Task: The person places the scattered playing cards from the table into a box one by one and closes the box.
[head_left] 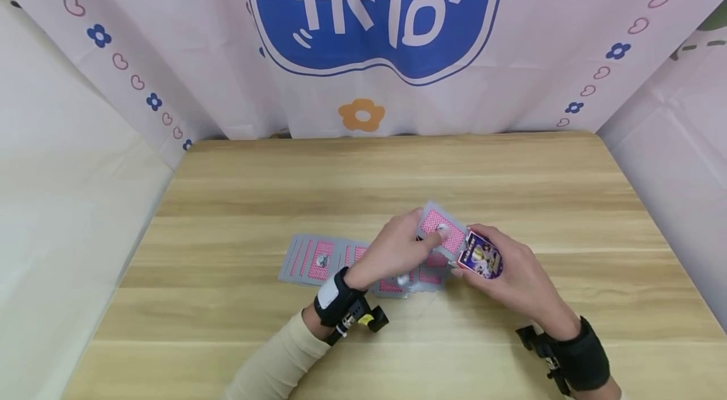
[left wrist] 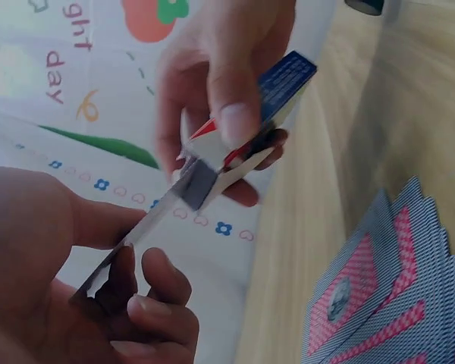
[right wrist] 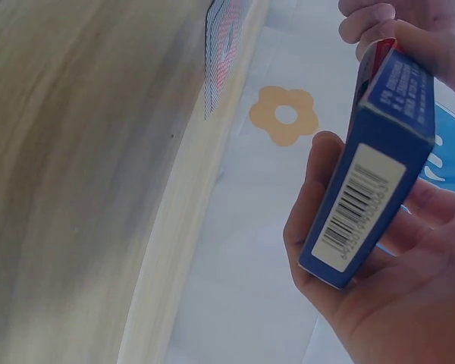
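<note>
Black wristbands (head_left: pixel 589 356) carry small cameras (head_left: pixel 377 319); the left sleeve (head_left: pixel 284 356) is cream.

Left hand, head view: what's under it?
Under the left hand, spread cards show on both sides of it, pink-patterned backs up on the table. Part of the spread is covered, so the cards there cannot be seen or counted.

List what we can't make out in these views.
Faces of the spread cards: backs up, head view.
Part of their row: behind the left hand, head view.
Fine print on the blue box: too small and blurred, right wrist view.
Dark object: cut off by the top edge, left wrist view.
</note>
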Action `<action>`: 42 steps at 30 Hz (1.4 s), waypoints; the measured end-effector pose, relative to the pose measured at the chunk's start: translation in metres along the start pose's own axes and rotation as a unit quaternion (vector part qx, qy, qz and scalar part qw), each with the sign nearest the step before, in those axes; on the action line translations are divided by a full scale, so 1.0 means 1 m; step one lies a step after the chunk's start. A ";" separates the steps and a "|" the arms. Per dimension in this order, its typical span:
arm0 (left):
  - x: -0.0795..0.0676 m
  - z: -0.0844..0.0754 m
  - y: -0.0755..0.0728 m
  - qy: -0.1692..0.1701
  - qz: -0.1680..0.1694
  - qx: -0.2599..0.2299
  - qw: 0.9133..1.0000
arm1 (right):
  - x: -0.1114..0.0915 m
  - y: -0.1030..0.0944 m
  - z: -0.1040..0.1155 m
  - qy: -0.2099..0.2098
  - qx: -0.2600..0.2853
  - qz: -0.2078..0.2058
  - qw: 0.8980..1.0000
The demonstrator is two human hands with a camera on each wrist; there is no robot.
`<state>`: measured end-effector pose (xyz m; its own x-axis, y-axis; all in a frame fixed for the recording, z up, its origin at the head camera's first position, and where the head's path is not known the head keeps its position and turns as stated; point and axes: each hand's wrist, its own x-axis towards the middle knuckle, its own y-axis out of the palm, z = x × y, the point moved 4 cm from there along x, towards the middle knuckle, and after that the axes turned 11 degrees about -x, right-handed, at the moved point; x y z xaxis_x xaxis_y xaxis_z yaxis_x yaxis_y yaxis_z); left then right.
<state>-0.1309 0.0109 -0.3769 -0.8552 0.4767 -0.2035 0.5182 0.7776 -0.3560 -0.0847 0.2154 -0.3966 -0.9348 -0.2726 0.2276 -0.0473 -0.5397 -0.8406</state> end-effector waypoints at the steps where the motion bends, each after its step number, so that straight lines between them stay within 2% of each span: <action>1: -0.001 0.001 0.003 -0.003 -0.001 0.004 1.000 | -0.001 0.000 0.000 0.001 0.003 -0.002 1.000; 5: -0.003 0.003 0.016 -0.006 0.005 0.024 1.000 | -0.003 0.000 0.001 -0.003 0.005 -0.010 1.000; 8: -0.002 0.004 0.018 0.000 0.012 0.023 1.000 | -0.003 0.000 0.001 -0.005 0.002 -0.013 1.000; 16: 0.000 0.005 0.004 -0.015 -0.010 -0.066 0.998 | -0.001 -0.002 -0.002 -0.002 -0.001 -0.021 1.000; 22: 0.002 0.005 0.013 0.009 0.035 -0.078 0.996 | -0.002 -0.002 -0.002 -0.007 0.002 -0.019 1.000; 25: 0.005 0.008 0.017 0.005 0.053 -0.127 0.990 | -0.002 -0.002 -0.001 -0.011 0.002 -0.020 1.000; 28: 0.007 0.013 0.018 -0.024 0.066 -0.196 0.978 | -0.001 -0.003 -0.001 -0.011 0.005 -0.023 1.000; 31: 0.011 0.017 0.020 -0.051 0.078 -0.242 0.966 | -0.002 -0.003 0.000 -0.012 0.011 -0.023 1.000; 36: 0.015 0.023 0.027 -0.065 0.095 -0.253 0.961 | -0.002 -0.002 0.001 -0.016 0.019 -0.023 0.999; 42: 0.016 0.027 0.033 -0.072 0.086 -0.245 0.963 | -0.002 -0.003 0.000 -0.010 0.017 -0.022 1.000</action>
<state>-0.1277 0.0332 -0.4164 -0.7305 0.5814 -0.3583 0.5656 0.8091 0.1597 -0.0828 0.2172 -0.3945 -0.9249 -0.2634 0.2743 -0.0763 -0.5781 -0.8124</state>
